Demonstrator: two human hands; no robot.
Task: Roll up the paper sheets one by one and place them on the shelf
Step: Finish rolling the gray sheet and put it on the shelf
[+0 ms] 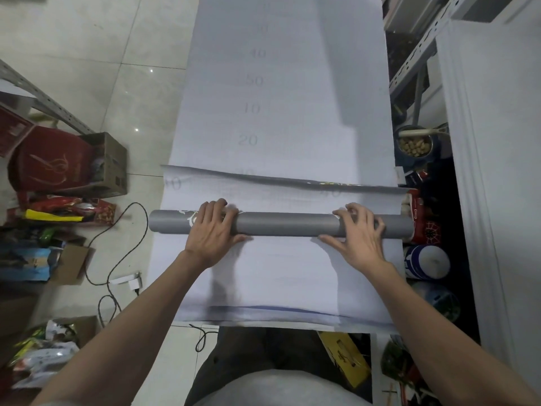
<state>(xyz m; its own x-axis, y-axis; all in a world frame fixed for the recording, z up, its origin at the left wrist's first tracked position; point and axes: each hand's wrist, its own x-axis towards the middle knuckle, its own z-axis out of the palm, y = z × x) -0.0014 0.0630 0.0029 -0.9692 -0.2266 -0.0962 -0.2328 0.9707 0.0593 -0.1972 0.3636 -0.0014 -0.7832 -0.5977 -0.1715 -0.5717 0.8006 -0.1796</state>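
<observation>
Left side: one red bag point(49, 159) against one cardboard box point(112, 162), and one black cable point(117, 259) running to one white adapter point(133, 281) just beside the paper edge. Centre: paper sheets point(278, 112) flat on the floor, at least two layered, with one grey roll point(281, 225) lying across them. Left hand point(212, 230) and right hand point(361, 232) are each curled over the roll, thumbs on the near side. Right side: metal shelf point(409, 63), one open tin point(415, 146) and one blue-white canister point(427, 262) crowd the sheet edge.

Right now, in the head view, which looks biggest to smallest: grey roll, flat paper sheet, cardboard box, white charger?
flat paper sheet
grey roll
cardboard box
white charger
The box sits partly behind a red bag, so that rank is unsure.
</observation>
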